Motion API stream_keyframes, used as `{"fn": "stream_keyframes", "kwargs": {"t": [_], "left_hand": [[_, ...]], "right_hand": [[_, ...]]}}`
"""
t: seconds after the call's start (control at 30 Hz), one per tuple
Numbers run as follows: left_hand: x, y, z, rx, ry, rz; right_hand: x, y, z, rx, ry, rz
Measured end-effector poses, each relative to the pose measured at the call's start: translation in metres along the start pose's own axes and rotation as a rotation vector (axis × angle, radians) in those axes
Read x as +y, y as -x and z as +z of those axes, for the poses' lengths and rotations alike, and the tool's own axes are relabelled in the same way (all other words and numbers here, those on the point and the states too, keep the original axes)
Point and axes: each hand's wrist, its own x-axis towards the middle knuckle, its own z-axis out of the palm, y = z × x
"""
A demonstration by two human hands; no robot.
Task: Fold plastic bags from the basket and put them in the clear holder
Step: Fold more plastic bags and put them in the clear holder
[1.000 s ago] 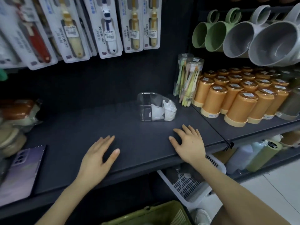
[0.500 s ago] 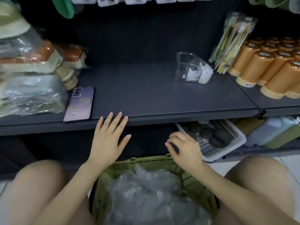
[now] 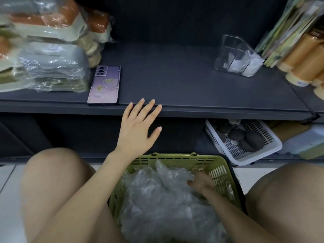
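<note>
- The phone (image 3: 104, 85) lies on the shelf (image 3: 175, 76), at 10 o'clock from the left hand, with its near end right at the front edge. A bag swept carelessly up onto the shelf could knock it off.
- The left hand (image 3: 138, 127) is open and holds nothing. Its fingers are straight and spread, with the tips at the shelf's front edge.
- The plastic bags (image 3: 157, 204) sit in a crumpled heap in the green basket (image 3: 175, 157), at 6 o'clock between the knees.
  - The heap has no clear long axis, and one loose peak points to 12 o'clock.
  - The basket seems to run from 12 to 6 o'clock, with its open top up.
  - The thin film probably clings, so pulling one bag may drag others out onto the floor.
- The right hand (image 3: 199, 182) is at the 3 o'clock side of the heap with its fingers pushed into the plastic. They are hidden, so I cannot tell whether it grips a bag.
- The clear holder (image 3: 233, 44) stands on the shelf at 2 o'clock, well apart from both hands, with a few white folded bags inside.
  - Its long axis runs roughly from 10 to 4 o'clock, with the low end toward 4.
  - It looks light, so a loosely folded bag pushed in hard could slide or tip it.
</note>
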Motion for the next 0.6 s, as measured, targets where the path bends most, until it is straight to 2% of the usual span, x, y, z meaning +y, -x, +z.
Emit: {"fn": "stream_keyframes", "kwargs": {"t": [0.17,0.3,0.5,0.6], "left_hand": [[-0.002,0.0,-0.002,-0.022,0.009,0.008],[-0.002,0.0,-0.004,-0.054,0.015,-0.005],[0.002,-0.001,-0.01,-0.13,0.065,-0.041],[0.014,0.0,-0.024,-0.089,0.309,-0.099]], "right_hand": [[0.001,0.001,0.006,0.062,-0.036,0.023],[-0.004,0.005,-0.018,0.047,-0.182,-0.072],[-0.016,0.046,-0.13,0.106,-0.373,-0.416],[-0.016,0.079,-0.185,0.15,-0.533,-0.521]]}}
